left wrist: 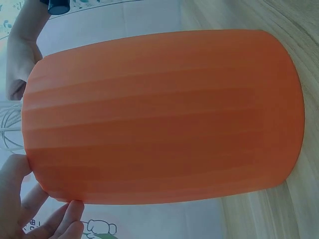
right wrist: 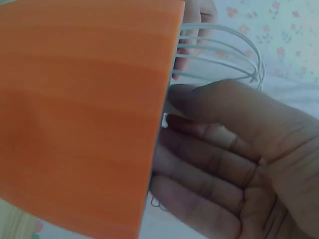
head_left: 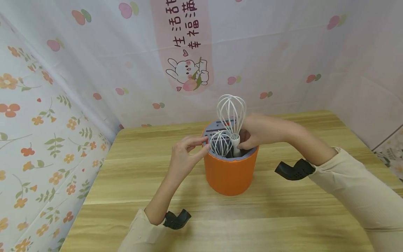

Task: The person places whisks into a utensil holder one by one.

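An orange utensil holder (head_left: 230,176) with a grey slotted top stands on the table. My left hand (head_left: 185,154) grips its left rim between thumb and fingers; in the left wrist view, the thumb (left wrist: 17,164) lies at the rim edge. With its wires up, a white whisk (head_left: 235,145) stands in the holder's front opening. My right hand (head_left: 259,129) pinches this whisk's handle, reaching over the right rim. Beside it on the left, a second white whisk (head_left: 221,142) sits lower, its handle hidden inside. In the right wrist view, the holder's wall (right wrist: 84,114) hides the right fingertips.
The wooden table (head_left: 132,185) carries the holder near its back edge. Behind it hangs a printed white curtain (head_left: 267,52), and a flowered cloth (head_left: 53,140) covers the left side. Each wrist wears a black mount (head_left: 295,169).
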`<state>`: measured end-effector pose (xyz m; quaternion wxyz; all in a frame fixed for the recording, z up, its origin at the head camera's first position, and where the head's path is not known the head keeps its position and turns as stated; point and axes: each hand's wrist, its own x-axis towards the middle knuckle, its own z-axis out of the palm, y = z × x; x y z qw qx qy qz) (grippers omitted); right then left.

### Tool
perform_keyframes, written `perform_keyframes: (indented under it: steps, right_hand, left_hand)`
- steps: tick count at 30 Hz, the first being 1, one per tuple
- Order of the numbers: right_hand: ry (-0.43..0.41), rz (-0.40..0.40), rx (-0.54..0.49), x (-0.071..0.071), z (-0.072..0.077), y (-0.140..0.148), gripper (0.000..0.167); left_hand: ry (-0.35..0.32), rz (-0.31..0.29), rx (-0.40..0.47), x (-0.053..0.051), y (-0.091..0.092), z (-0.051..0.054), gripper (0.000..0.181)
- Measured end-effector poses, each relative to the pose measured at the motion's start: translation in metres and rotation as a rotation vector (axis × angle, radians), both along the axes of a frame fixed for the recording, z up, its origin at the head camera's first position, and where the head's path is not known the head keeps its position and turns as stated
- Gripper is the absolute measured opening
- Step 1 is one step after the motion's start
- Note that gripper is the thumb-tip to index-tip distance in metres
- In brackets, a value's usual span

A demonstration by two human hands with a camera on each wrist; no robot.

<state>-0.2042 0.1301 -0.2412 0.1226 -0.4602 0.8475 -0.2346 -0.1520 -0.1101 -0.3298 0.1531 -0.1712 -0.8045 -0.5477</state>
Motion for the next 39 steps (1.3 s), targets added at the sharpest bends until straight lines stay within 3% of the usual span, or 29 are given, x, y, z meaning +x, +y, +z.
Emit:
perform_keyframes:
  steps: [5,11,14,22,26,39]
  right_hand:
    - [-0.02,0.019,-0.044,-0.002,-0.002,-0.001,0.021]
    - [-0.194,0.019,-0.136,-0.003,-0.003,0.004,0.036]
    - [-0.238,0.006,-0.166,-0.003,-0.001,0.009,0.042]
    - [-0.258,-0.058,-0.114,0.0,0.002,0.022,0.028]
    - [-0.283,-0.069,-0.106,0.001,0.003,0.027,0.03]
    - [-0.183,-0.131,-0.1,0.007,0.005,0.036,0.036]
  left_hand:
    - [-0.001,0.002,-0.003,0.0,0.002,0.0,0.023]
    - [0.006,0.002,-0.004,0.0,0.004,0.0,0.023]
    - [0.005,-0.001,-0.001,0.0,0.004,0.0,0.023]
    - [0.007,-0.004,0.013,0.0,0.005,-0.002,0.022]
    - [0.01,0.002,0.015,0.0,0.005,-0.002,0.022]
    - [0.011,-0.017,0.02,0.0,0.005,-0.002,0.024]
